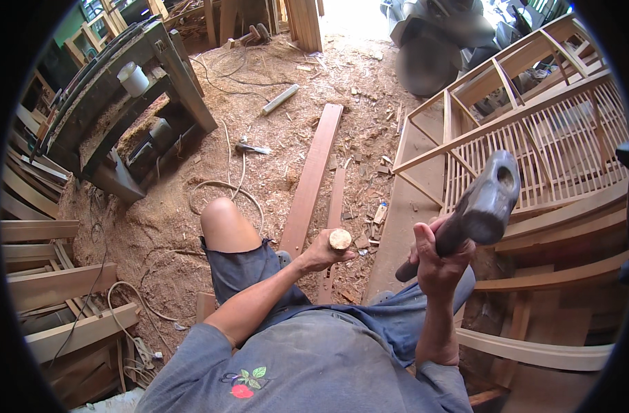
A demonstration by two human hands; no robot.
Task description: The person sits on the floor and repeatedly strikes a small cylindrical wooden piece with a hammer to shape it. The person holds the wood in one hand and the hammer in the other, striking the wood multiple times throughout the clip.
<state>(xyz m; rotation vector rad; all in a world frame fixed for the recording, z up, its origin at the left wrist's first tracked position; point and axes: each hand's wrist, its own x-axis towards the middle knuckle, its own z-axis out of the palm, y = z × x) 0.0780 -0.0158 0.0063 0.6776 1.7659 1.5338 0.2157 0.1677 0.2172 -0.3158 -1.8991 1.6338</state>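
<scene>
Raised at the right, my right hand (pixel 444 265) is closed round the dark handle of a hammer (pixel 490 199), whose heavy metal head points up and away from me. My left hand (pixel 317 253) grips an upright round wooden handle (pixel 340 239); only its pale end shows, and whatever lies below it is hidden by the hand. Beneath and beyond that hand a long reddish plank (pixel 316 168) stretches away between my knees. A narrower wooden strip (pixel 336 206) runs beside the plank on its right, passing under the left hand.
Wood shavings cover the floor (pixel 259 76). A dark machine stand (pixel 204 110) with a white cup (pixel 133 79) stands far left. A small tool (pixel 249 146) and a cable (pixel 228 186) lie ahead. Slatted wooden frames (pixel 535 138) fill the right; stacked boards (pixel 60 286) line the left.
</scene>
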